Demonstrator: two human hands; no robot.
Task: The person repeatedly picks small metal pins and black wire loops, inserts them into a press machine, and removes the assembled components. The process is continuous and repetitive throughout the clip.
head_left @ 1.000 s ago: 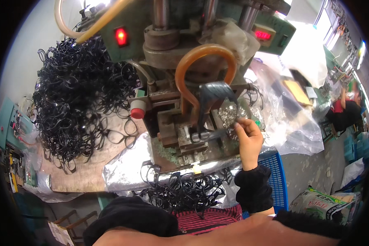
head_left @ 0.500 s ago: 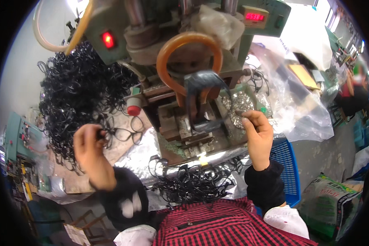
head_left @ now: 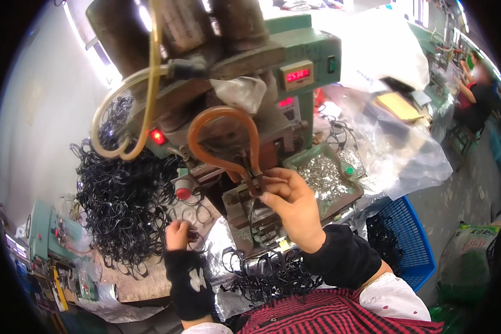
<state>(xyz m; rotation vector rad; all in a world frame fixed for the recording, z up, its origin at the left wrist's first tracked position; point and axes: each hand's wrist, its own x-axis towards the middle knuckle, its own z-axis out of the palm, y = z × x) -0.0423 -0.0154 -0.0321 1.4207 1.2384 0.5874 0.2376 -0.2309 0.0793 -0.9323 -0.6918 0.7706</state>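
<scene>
My right hand (head_left: 296,209) reaches to the work spot of the press (head_left: 312,47), thumb and fingers pinched beside the lower end of an orange tube loop (head_left: 224,113). Whatever sits between those fingertips is too small or hidden to make out. Lower left, my left hand (head_left: 177,235) is closed, with a dark rim of a black eyeglass frame (head_left: 193,236) showing at its fingers. Just beyond it, loose black frames lie by the big heap of black eyeglass frames (head_left: 114,206). A tray (head_left: 339,201) of small shiny metal parts stands right of the press.
More black frames (head_left: 270,273) lie on silver foil in front of me. A blue basket (head_left: 412,245) holding dark pieces stands at right. The red button (head_left: 183,193) sits left of the fixture. Clear plastic sheeting (head_left: 395,161) covers the right side. Another person (head_left: 476,92) sits far right.
My right hand has moved left from the metal-parts tray to the press's work spot. My left hand has come right and nearer the press. The view has shifted and tilted.
</scene>
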